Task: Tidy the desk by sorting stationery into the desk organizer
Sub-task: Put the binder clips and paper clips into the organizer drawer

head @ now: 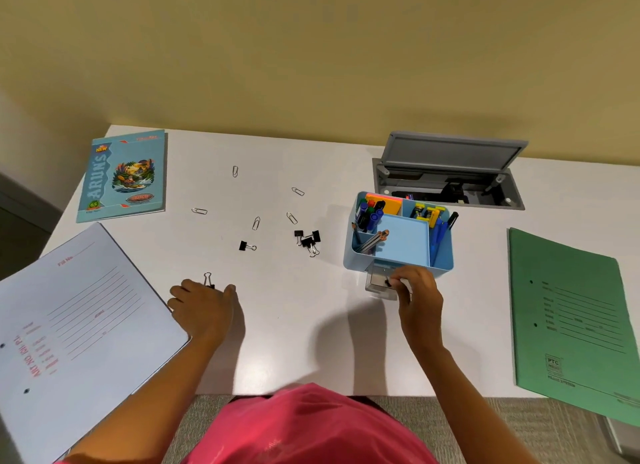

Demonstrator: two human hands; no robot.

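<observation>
- Toward the near edge of the white desk (311, 335), right of centre, your right hand (420, 299) has its fingers curled and pinches a small black clip (388, 283) at the mouth of the clear plastic drawer (378, 285).
- That drawer sticks out from the base of the light blue, round-cornered plastic organizer (441, 264), towards you.
- Inside the organizer stand capped markers (371, 216), wooden pencils (374, 240) and blue pens (437, 233); orange and pink sticky notes (385, 200) and yellow clips (427, 212) sit in its far compartments.
- Your left hand (204, 306) lies palm down near the desk's near edge, left of centre, over a binder clip (208, 280) whose wire loops stick up between forefinger and thumb. You cannot tell whether the fingers actually grip it.
- A tangle of black binder clips (308, 239) lies just left of the organizer, and a single one (246, 246) farther left.
- Thin wire paper clips (256, 223) are scattered flat across the middle of the desk.
- A glossy blue notebook (124, 176) lies at the far left corner, a pale card folder (79, 318) overhangs the near left edge, and a matte green folder (575, 325) lies at the right edge.
- A grey hatch (453, 152) stands open along the far edge, behind the organizer.
</observation>
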